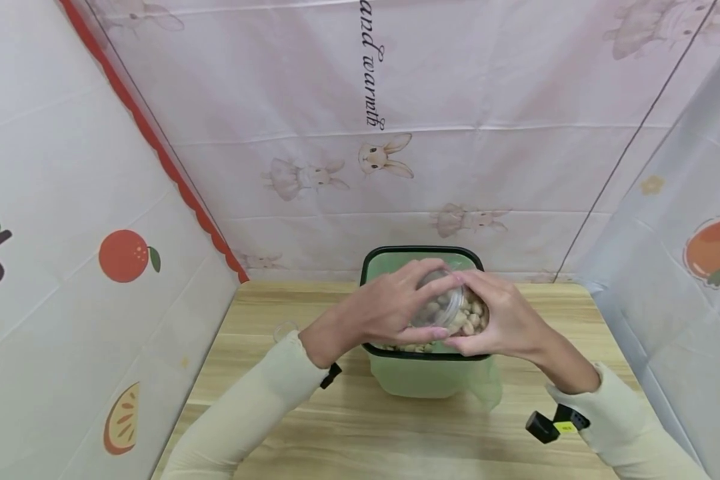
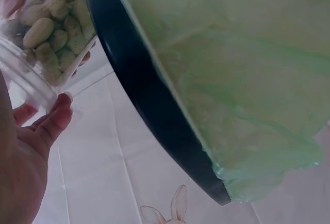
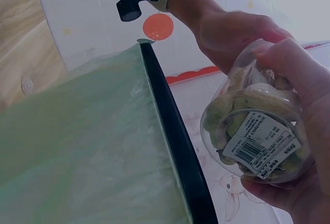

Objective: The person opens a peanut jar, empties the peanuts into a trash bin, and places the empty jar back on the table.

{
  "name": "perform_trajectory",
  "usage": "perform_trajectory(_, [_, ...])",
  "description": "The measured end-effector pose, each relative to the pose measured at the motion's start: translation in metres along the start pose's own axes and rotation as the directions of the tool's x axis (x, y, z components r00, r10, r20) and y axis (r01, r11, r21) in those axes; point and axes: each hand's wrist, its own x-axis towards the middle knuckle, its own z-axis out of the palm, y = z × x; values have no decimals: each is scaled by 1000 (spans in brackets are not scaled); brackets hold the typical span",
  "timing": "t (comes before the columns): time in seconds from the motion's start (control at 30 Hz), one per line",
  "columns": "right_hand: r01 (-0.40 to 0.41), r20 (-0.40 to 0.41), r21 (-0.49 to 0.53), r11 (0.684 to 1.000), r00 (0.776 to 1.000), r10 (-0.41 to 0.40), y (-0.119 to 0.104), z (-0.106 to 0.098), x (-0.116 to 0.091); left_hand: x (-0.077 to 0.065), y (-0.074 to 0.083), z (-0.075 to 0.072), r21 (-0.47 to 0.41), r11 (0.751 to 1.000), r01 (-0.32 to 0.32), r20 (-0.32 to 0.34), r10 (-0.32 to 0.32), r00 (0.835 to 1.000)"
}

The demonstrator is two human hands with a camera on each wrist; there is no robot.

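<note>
Wood-look table (image 1: 276, 407), with a green bin (image 1: 420, 380) on it, black rim up top. Left hand (image 1: 390, 310) and right hand (image 1: 507, 320) both have fingers curled around a clear jar (image 3: 242, 111), over the bin's opening from the head view. Clear round disc (image 1: 285, 331) on the table, barcode label (image 3: 262, 145) on the jar's bottom, nuts (image 2: 54, 33) inside.

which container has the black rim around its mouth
The green-lined bin standing on the wooden table. Its black rim sets it apart from the clear jar of nuts in the right hand, which shows none.
</note>
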Motion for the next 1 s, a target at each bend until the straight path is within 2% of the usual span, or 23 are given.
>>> perform_trajectory(0.1, [8, -5, -17, 1000, 1000, -8, -3, 2, 1, 2, 2, 0, 88, 996, -9, -20, 10, 1000])
perform_trajectory(0.23, [24, -15, -44, 999, 1000, -25, -5, 4, 0, 3, 4, 2, 126, 992, -7, -33, 11, 999])
perform_trajectory(0.5, [31, -55, -177, 984, 998, -41, -11, 5, 5, 2, 4, 4, 41, 992, 116, -37, -114, 993])
perform_trajectory(0.7, [30, -77, -215, 976, 996, -48, -12, 8, 5, 5, 7, 5, -14, 983, 183, -36, -184, 982])
perform_trajectory(0.83, [37, -95, -258, 965, 993, -64, -12, 9, 4, 7, 9, 6, -67, 965, 254, -18, -256, 967])
perform_trajectory(1.0, [29, -109, -296, 955, 992, -64, -12, 8, 4, 7, 13, 7, -146, 916, 374, 31, -374, 927])
